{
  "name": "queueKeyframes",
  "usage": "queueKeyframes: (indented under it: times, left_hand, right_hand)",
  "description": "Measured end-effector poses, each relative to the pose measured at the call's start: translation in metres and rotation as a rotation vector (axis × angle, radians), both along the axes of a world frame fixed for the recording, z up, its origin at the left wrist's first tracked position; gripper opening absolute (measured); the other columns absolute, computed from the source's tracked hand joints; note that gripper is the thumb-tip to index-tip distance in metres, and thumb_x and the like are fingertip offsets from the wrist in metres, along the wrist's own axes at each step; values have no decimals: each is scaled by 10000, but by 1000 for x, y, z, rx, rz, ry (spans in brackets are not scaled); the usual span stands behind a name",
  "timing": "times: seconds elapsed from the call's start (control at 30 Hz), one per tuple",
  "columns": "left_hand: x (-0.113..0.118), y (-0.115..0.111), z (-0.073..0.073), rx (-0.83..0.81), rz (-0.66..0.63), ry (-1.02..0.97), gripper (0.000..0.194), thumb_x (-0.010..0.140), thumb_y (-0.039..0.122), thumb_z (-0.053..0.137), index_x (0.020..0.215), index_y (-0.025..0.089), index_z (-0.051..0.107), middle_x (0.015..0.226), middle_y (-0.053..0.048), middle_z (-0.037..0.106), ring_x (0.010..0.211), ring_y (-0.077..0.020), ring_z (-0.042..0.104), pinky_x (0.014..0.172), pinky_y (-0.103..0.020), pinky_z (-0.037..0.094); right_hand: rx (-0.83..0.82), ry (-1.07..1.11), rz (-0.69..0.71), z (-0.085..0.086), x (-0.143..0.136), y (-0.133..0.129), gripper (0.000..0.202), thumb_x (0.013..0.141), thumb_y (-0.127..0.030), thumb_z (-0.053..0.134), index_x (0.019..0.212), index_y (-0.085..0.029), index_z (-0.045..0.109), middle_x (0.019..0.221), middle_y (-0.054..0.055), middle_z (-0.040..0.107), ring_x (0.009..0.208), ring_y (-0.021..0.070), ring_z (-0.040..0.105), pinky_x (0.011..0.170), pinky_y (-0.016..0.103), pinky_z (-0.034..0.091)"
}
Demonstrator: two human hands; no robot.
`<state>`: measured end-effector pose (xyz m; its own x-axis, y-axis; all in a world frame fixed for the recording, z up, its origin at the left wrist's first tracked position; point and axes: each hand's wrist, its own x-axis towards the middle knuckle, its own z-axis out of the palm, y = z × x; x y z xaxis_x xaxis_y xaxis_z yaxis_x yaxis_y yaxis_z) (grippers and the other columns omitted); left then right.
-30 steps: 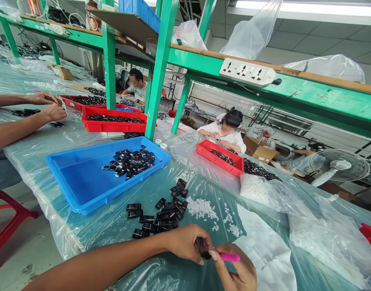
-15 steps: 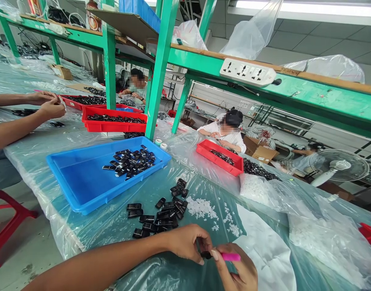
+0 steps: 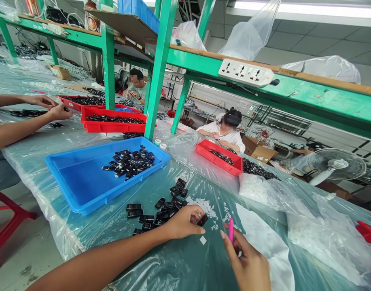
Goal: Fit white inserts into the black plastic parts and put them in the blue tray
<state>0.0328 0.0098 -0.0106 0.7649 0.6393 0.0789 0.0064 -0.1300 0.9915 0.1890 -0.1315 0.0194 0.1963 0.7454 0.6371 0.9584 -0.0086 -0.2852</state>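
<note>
My left hand [image 3: 184,222] holds a small black rectangular piece [image 3: 202,220] between thumb and fingers, just above the table. In my right hand [image 3: 249,258], closed around it, is a slim pink pen-like tool [image 3: 231,229], standing nearly upright and apart from the black piece. A small white square [image 3: 202,240] lies on the table below my left fingertips. Beside my left wrist is a loose pile of similar black pieces [image 3: 162,213], partly covered by my forearm. Tiny white bits [image 3: 208,207] are scattered just beyond my hands.
A blue tray [image 3: 82,208] with black pieces stands left of the pile. A red tray [image 3: 218,163] sits farther back, near a co-worker. White-filled plastic bags [image 3: 258,192] and a white sheet [image 3: 264,242] lie right. A green shelf post [image 3: 161,72] rises behind the blue tray.
My hands have moved apart, the left one up and away with the black piece. The pink tool has turned from level to upright. The white square has come into view.
</note>
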Motion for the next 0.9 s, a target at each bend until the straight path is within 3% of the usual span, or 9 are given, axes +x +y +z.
queueKeyframes:
  times: [0.13, 0.23, 0.43, 0.57, 0.67, 0.73, 0.77, 0.83, 0.9]
  left_hand:
    - [0, 3, 0, 26, -25, -20, 390, 633, 293, 716, 967, 125, 601, 743, 25, 482, 533, -58, 392, 476, -174, 290]
    - [0, 5, -2, 18, -35, -66, 311, 657, 322, 699, 862, 107, 606, 699, 23, 489, 524, -60, 386, 471, -174, 288]
    - [3, 9, -10, -48, 0, -123, 240, 643, 281, 694, 727, 121, 536, 663, 23, 483, 569, -86, 430, 507, -189, 333]
    - [4, 10, -11, -94, -9, -124, 262, 622, 276, 706, 745, 131, 525, 638, 34, 476, 541, -85, 435, 499, -196, 348]
    - [2, 9, -6, -107, -23, -124, 270, 635, 293, 701, 779, 134, 538, 614, 37, 475, 531, -94, 448, 508, -212, 369]
    - [1, 8, -4, -141, -29, -134, 286, 630, 311, 709, 775, 135, 536, 618, 29, 487, 548, -110, 475, 526, -229, 392]
    - [1, 8, -3, -163, -27, -143, 299, 620, 321, 718, 760, 135, 531, 621, 25, 493, 555, -116, 486, 532, -238, 400]
    - [2, 8, -4, -196, -10, -161, 322, 603, 337, 727, 738, 133, 518, 626, 18, 502, 555, -121, 499, 541, -249, 409]
    - [3, 7, -5, -209, 8, -171, 329, 611, 352, 715, 749, 128, 518, 638, 14, 507, 551, -119, 505, 551, -258, 417]
  right_hand:
    - [190, -133, -294, 17, 22, -13, 326, 825, -494, 507, 947, -250, 686, 693, 40, 679, 359, 124, 530, 334, 222, 377]
    - [38, -126, -412, 23, 55, -24, 251, 785, -462, 547, 904, -313, 710, 732, 51, 704, 363, 158, 565, 252, 216, 332]
    - [-237, -162, -296, -16, 121, -35, 332, 579, -132, 480, 654, -349, 720, 759, 10, 716, 618, 246, 678, 376, 259, 447]
    - [-178, -244, -426, -10, 111, -35, 398, 551, -103, 460, 729, -337, 728, 852, 33, 713, 652, 269, 670, 370, 266, 399]
    - [-61, -83, -566, 16, 72, -27, 254, 769, -367, 516, 947, -307, 688, 892, 67, 685, 552, 216, 614, 339, 260, 364]
    - [24, 62, -456, 24, 43, -19, 286, 802, -461, 513, 922, -259, 676, 862, 54, 668, 476, 152, 551, 394, 258, 408]
    - [23, 125, -273, 23, 31, -13, 294, 817, -457, 506, 912, -233, 671, 876, 56, 664, 507, 141, 553, 457, 248, 449]
    - [-112, 128, 15, 10, 11, -2, 266, 846, -412, 485, 898, -229, 671, 880, 50, 667, 614, 153, 590, 534, 235, 473]
    - [-255, 43, 149, -9, -2, 9, 236, 868, -333, 463, 867, -238, 679, 879, 42, 668, 816, 193, 611, 701, 266, 480]
